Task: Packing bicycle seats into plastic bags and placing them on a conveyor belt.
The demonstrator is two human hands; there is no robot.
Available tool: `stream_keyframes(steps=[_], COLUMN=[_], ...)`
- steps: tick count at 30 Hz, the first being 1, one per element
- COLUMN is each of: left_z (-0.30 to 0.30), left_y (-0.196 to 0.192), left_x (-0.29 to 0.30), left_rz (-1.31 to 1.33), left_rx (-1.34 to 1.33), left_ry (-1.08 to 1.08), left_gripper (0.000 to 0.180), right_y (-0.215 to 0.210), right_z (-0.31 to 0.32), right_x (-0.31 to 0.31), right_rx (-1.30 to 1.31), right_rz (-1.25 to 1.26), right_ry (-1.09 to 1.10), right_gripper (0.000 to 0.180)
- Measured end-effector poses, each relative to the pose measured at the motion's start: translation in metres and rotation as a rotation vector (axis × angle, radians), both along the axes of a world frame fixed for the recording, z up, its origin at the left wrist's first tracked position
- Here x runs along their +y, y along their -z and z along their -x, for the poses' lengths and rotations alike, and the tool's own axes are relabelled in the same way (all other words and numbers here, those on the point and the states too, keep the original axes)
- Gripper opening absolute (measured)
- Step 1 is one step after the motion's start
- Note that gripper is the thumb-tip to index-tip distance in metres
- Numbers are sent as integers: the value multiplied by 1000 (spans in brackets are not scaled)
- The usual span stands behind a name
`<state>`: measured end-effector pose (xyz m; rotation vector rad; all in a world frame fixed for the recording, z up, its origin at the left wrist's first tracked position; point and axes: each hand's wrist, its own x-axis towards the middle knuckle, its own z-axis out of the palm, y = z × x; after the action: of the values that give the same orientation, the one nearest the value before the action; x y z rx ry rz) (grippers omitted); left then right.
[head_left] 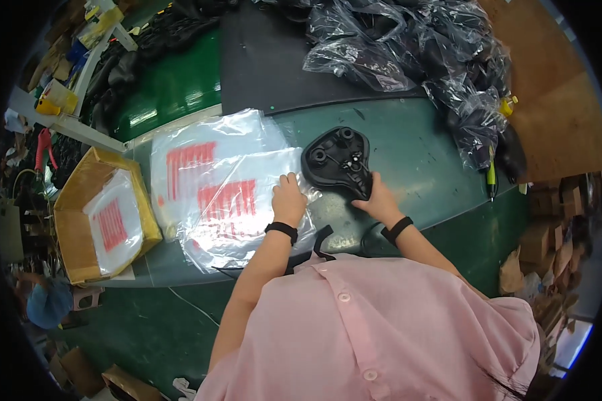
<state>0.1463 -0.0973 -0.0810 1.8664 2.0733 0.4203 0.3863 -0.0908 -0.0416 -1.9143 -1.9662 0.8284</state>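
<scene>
A black bicycle saddle lies underside up on the green worktable, its narrow nose pointing toward me. My right hand grips that nose between thumb and fingers. To its left, clear plastic bags with red printing are spread in an overlapping pile. My left hand rests at the pile's right edge, fingers bent and closed on the top plastic bag; the fingertips are partly hard to make out. A dark band circles each wrist.
A yellow box holding more printed bags stands at the left. Bagged black saddles are heaped at the back right, beside a dark mat. A green pen-like tool hangs at the right edge. Another person in blue is at far left.
</scene>
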Motion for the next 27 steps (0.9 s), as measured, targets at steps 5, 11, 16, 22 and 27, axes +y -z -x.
stream_keyframes(steps=[5,11,16,22,27], left_z=[38,67,58,-19,-25], left_y=[27,20,-11,-35,-22], left_x=[8,-7,-10,18,26], left_rz=[112,306,56,473,481], left_rx=[-291,-932,-574,-1098,-1285], left_ry=[-51,-240,-218,-151,-159], left_gripper=[22,24,35,43,35], right_y=[14,29,24,2,7], right_z=[4,-1,-17,12,21], right_x=[4,9,27,41,44], right_rx=[208,442,416,732,700], right_rz=[153,371,444,210,180], right_ry=[-5,-10,-10,-10,-21], right_gripper=[98,94,44,14,6])
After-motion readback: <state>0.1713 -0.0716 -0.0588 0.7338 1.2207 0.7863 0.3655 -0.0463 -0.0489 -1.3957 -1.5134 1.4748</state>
